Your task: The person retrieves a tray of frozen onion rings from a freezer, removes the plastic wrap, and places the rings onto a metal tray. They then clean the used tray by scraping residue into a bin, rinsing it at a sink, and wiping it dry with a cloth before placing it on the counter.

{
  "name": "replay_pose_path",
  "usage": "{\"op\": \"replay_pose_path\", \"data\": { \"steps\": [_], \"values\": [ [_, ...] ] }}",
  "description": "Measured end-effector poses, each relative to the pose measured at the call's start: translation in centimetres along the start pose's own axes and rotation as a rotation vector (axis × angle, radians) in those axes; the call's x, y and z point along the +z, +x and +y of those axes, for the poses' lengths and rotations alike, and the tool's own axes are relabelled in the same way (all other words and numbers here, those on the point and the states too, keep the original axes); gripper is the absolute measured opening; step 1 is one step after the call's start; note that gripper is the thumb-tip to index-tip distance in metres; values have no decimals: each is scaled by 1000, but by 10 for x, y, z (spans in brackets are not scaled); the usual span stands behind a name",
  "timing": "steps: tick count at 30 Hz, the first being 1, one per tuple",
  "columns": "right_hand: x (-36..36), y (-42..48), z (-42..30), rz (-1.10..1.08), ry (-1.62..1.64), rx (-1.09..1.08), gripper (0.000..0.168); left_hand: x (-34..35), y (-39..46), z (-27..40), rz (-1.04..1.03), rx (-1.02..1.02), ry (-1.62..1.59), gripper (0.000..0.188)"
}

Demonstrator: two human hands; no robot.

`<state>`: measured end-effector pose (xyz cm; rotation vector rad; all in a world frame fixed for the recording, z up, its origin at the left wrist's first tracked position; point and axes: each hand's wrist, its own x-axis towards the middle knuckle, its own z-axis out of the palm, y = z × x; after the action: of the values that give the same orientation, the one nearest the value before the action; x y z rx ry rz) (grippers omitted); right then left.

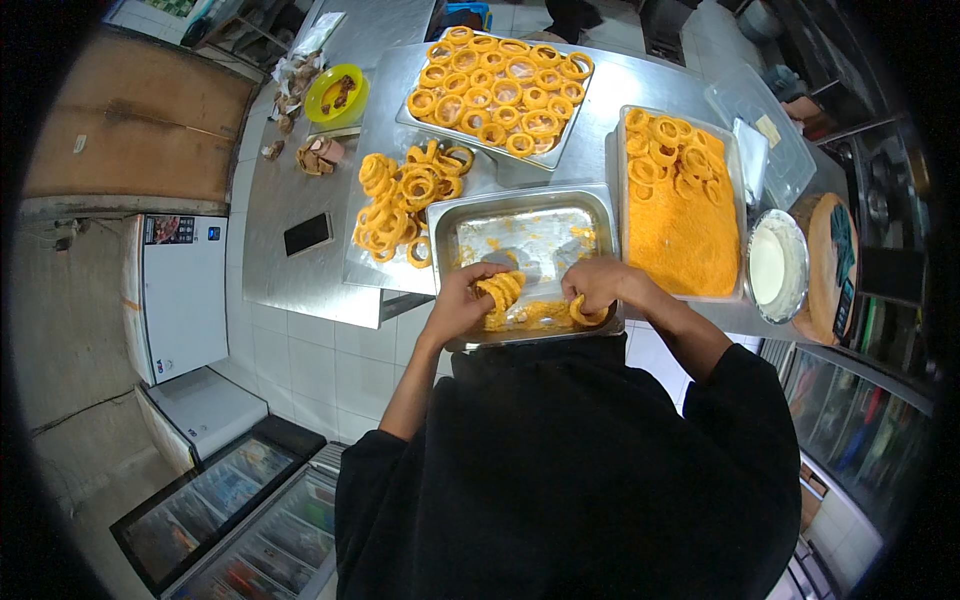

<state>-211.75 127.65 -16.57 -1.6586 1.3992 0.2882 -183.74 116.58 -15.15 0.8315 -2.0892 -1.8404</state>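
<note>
My left hand (459, 301) grips a stack of breaded onion rings (501, 291) over the near left part of a steel pan (525, 259). At the pan's near right, my right hand (596, 283) has its fingers on another breaded ring (588, 312). Orange crumbs (544, 311) lie along the pan's near side, with smears on its floor. Left of the pan is a loose heap of coated rings (409, 191). To the right stands a clear tub of orange breadcrumbs (679, 240), with several rings on the crumbs at its far end.
A tray (551, 159) covered in ring layers stands behind the pan. At right are a bowl of white batter (769, 262), a wooden board (821, 217) and a clear lid (780, 142). A phone (307, 235) and a yellow plate (321, 109) lie on the left table.
</note>
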Motion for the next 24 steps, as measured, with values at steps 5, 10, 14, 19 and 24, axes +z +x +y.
{"op": "replay_pose_path", "data": {
  "steps": [5, 10, 14, 19, 24],
  "values": [
    [-13, -10, -9, -53, 17, -58, 35, -4, -9, 0, 64, -38, -57, 48],
    [-15, -10, -2, -16, 38, -110, 39, -10, -21, -1, 135, -66, -181, 52],
    [-13, -12, -1, -1, 4, -168, 39, -19, -28, -1, 220, -50, -153, 53],
    [-7, -4, 7, -108, 61, -114, 43, -40, -36, -3, 462, -82, -114, 48],
    [-23, -13, -2, 1, 45, -130, 42, -74, -46, -44, 759, -109, -109, 46]
  ]
}}
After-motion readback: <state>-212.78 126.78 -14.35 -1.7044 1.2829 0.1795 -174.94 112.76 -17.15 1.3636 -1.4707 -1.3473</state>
